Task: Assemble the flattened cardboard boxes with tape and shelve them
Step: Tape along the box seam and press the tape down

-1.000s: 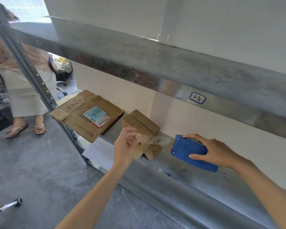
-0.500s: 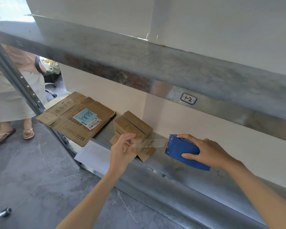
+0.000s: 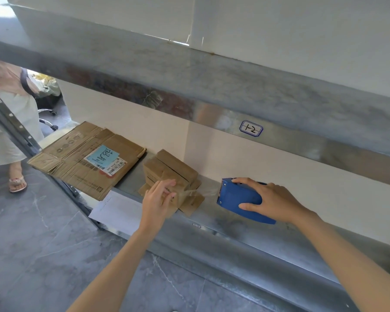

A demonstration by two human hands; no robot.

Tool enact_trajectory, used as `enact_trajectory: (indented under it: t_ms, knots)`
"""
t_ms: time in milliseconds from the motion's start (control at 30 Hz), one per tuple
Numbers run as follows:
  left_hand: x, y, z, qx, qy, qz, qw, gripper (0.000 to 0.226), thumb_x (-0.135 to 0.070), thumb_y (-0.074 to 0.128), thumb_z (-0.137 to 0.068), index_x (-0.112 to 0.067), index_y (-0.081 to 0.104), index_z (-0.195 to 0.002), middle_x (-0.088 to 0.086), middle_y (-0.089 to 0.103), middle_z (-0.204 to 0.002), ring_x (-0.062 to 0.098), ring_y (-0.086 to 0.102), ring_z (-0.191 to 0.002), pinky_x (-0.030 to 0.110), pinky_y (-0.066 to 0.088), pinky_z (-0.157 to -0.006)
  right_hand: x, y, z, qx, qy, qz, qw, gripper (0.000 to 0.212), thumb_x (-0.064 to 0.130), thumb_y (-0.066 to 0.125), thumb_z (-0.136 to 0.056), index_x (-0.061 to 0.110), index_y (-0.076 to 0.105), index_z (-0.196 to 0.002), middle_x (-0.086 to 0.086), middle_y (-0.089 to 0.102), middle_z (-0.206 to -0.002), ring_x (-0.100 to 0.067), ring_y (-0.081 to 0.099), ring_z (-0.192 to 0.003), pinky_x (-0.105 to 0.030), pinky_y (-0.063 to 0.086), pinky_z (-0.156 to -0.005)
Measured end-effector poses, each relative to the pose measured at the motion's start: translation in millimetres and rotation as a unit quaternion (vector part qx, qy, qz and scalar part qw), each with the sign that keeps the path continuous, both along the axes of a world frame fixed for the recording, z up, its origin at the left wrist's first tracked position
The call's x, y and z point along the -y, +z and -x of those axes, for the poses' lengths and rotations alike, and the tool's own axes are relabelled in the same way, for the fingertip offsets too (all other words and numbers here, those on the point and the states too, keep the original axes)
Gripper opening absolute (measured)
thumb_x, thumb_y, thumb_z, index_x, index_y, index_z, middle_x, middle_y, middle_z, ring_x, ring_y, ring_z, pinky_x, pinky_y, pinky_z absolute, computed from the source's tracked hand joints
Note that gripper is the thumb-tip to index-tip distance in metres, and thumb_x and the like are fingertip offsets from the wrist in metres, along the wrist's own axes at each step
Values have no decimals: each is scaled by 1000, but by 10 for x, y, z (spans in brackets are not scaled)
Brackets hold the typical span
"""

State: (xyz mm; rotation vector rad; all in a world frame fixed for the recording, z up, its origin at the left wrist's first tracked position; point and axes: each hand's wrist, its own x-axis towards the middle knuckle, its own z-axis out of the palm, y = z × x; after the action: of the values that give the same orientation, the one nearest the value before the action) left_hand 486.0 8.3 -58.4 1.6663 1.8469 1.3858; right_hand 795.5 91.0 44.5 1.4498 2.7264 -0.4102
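Observation:
A small brown cardboard box (image 3: 167,168) stands on the metal shelf (image 3: 245,228) with its flaps spread at the bottom. My left hand (image 3: 159,199) pinches the free end of a clear tape strip (image 3: 203,192) against the box's near side. The strip runs right to a blue tape dispenser (image 3: 236,200), which my right hand (image 3: 273,200) grips from above. A flattened cardboard box (image 3: 77,158) with a blue note and a barcode label lies at the shelf's left end, overhanging the edge.
A white sheet of paper (image 3: 117,210) lies on the shelf edge below my left hand. An upper shelf beam (image 3: 212,86) with a "1-2" label (image 3: 250,128) hangs overhead. A person in sandals (image 3: 9,122) stands at the left on the grey floor.
My left hand has carried the tape end down and left onto the small box. The dispenser has stayed about the same distance to its right.

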Motion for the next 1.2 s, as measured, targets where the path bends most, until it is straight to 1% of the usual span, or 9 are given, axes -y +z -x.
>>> enact_trajectory:
  t_ms: [167,300,367,467,567,800,933,1067,1200]
  knots:
    - [-125,6,117,-66,-15,11,998,28,-19,70,-89,-25,64,-115,-21,64,-107,-1,60,-87,24,35,-87,-20,-5,36,7,-9,-7,1000,59,64,53,-88,66,17,-134,20,51,-68,-3,52,-59,-22,41,-58]
    - [-218,37,208,-161,-10,-30,986,16,-25,67,-89,-20,70,-104,-10,68,-96,16,56,-92,25,31,-80,-39,-6,50,12,-13,-15,1000,60,63,56,-88,66,19,-135,28,43,-66,3,45,-56,-17,32,-55]
    - [-274,64,256,-203,-34,-48,977,21,-31,60,-91,-18,72,-102,-7,69,-95,19,59,-97,28,34,-90,-49,-5,45,19,-15,-18,1000,62,63,57,-87,66,18,-135,29,43,-65,4,44,-54,-16,30,-54]
    - [-358,71,313,-227,-87,-68,968,16,-15,68,-90,-10,72,-105,1,69,-103,18,63,-102,39,26,-116,-65,4,42,20,-19,-17,999,63,63,57,-87,68,15,-134,33,43,-69,6,45,-56,-15,30,-54]
    - [-364,107,336,-206,-111,-39,971,23,-6,72,-87,-10,70,-109,2,67,-107,18,65,-104,41,21,-120,-80,4,41,23,-18,-12,1000,64,64,56,-86,70,12,-132,29,50,-80,7,46,-59,-14,29,-55]
    - [-300,174,291,-194,-92,-40,976,26,-14,82,-79,-13,74,-103,-2,65,-95,16,67,-107,44,45,-107,-110,-88,21,37,-16,-27,999,67,66,53,-86,68,8,-135,16,66,-111,-9,49,-75,-24,35,-66]
    - [-292,189,285,-157,-94,-5,983,31,-27,83,-77,-19,75,-106,-4,61,-108,11,64,-101,35,56,-72,-107,-83,10,42,-15,-30,999,67,67,53,-86,68,7,-135,16,67,-110,-9,48,-75,-24,35,-65]
    - [-358,135,289,-152,-112,8,982,22,-26,80,-80,-15,73,-97,-5,59,-132,12,54,-125,42,37,-113,-103,-65,-4,46,-16,-33,998,68,67,53,-86,67,6,-136,16,66,-112,-12,55,-80,-25,38,-66]
    - [-350,104,229,-154,-109,23,982,32,-34,83,-75,-13,67,-93,0,60,-136,15,43,-138,48,15,-122,-93,-34,3,59,-6,-42,997,67,66,51,-88,66,7,-139,13,66,-111,-15,62,-87,-28,49,-73]
